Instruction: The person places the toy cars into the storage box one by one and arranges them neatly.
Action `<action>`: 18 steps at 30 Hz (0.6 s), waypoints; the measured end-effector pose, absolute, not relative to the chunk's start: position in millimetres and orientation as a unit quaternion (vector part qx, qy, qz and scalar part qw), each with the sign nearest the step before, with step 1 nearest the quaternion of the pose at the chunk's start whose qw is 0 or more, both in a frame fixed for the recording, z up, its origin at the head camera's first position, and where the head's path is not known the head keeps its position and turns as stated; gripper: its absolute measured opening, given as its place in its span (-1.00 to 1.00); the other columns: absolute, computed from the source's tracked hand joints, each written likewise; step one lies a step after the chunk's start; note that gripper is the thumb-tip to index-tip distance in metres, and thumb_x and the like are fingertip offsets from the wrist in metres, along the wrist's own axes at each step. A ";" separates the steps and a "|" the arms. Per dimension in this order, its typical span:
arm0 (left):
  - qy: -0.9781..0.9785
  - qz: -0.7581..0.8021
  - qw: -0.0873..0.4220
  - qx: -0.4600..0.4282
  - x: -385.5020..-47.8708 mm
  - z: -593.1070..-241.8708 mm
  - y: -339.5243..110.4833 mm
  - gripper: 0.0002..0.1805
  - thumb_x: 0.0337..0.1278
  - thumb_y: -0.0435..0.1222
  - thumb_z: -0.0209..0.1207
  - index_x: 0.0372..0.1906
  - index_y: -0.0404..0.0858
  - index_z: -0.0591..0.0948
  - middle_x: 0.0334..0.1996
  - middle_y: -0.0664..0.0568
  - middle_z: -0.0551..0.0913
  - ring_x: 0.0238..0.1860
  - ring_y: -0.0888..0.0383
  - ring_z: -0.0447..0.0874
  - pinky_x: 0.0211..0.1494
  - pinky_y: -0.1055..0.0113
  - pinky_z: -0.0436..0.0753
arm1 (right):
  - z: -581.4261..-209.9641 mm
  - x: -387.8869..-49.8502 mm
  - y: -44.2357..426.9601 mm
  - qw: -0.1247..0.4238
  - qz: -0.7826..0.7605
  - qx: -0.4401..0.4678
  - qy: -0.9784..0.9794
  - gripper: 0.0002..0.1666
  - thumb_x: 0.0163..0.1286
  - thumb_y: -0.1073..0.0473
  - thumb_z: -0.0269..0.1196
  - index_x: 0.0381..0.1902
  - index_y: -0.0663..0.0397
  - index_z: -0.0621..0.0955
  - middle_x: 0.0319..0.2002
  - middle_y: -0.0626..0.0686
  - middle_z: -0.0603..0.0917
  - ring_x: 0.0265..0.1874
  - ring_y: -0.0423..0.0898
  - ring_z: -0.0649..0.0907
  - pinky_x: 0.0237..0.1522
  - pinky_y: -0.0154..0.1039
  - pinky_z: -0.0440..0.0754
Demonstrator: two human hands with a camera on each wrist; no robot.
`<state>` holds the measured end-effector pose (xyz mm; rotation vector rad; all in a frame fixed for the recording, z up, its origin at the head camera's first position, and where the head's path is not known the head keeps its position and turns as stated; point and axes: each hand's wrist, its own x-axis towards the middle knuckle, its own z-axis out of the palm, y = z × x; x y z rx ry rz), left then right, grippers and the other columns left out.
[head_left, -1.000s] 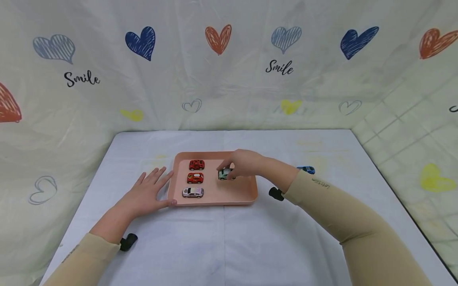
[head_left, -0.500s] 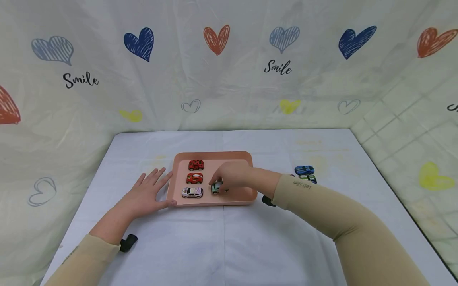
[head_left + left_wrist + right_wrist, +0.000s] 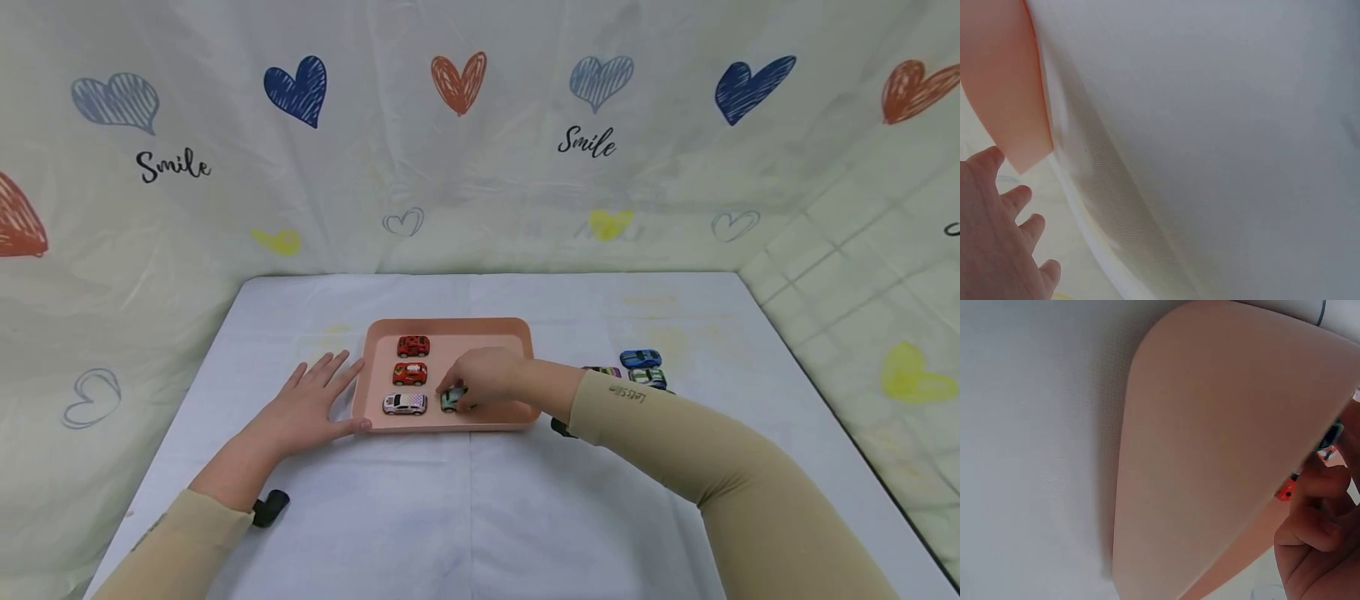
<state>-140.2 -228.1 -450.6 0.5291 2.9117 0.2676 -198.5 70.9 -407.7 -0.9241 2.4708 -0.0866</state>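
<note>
The left hand (image 3: 311, 408) lay nearest, fingers spread wide, its thumb at the front left corner of the pink tray (image 3: 517, 327). If this hand pushed, the tray could perhaps slide on the worktop (image 3: 375, 517) and disturb the cars inside. The right hand (image 3: 487, 377) was narrow, pinching the pale green car (image 3: 452, 401) in the front part of the tray, just beside the white car (image 3: 405, 404). A slip of these fingers might, I judge, make it bump the white one, because the gap was little. The pale green car was small and had a dark window; the hand hid much of it, and I could not tell whether its wheels touched the tray. Farther back stood two red cars (image 3: 410, 374).
</note>
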 end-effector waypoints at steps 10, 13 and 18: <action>0.976 0.094 0.080 0.181 -139.7 -451.5 -229.0 0.14 0.00 0.43 0.14 0.60 -0.03 0.04 0.56 -0.17 0.01 0.55 -0.22 -0.15 0.52 -0.25 -0.19 | -407.6 -206.1 77.6 0.264 -0.047 -0.346 0.899 -0.55 0.29 -0.03 0.39 0.15 -0.52 0.66 -0.06 -0.33 0.66 -0.15 -0.28 0.52 -0.15 -0.36 0.53; 0.975 0.099 0.078 0.184 -138.7 -449.4 -228.1 0.14 0.01 0.43 0.15 0.60 -0.03 0.05 0.56 -0.19 0.02 0.55 -0.24 -0.13 0.52 -0.26 -0.17 | -405.5 -208.5 79.5 0.266 -0.042 -0.354 0.895 -0.54 0.32 0.01 0.36 0.15 -0.56 0.65 -0.06 -0.34 0.65 -0.13 -0.29 0.52 -0.14 -0.36 0.53; 0.976 0.098 0.081 0.179 -137.5 -445.2 -226.2 0.13 0.02 0.41 0.16 0.59 -0.06 0.08 0.56 -0.20 0.03 0.55 -0.24 -0.13 0.52 -0.26 -0.16 | -402.0 -210.6 81.5 0.267 -0.034 -0.367 0.890 -0.54 0.35 0.05 0.33 0.15 -0.60 0.64 -0.04 -0.36 0.64 -0.11 -0.31 0.53 -0.18 -0.37 0.53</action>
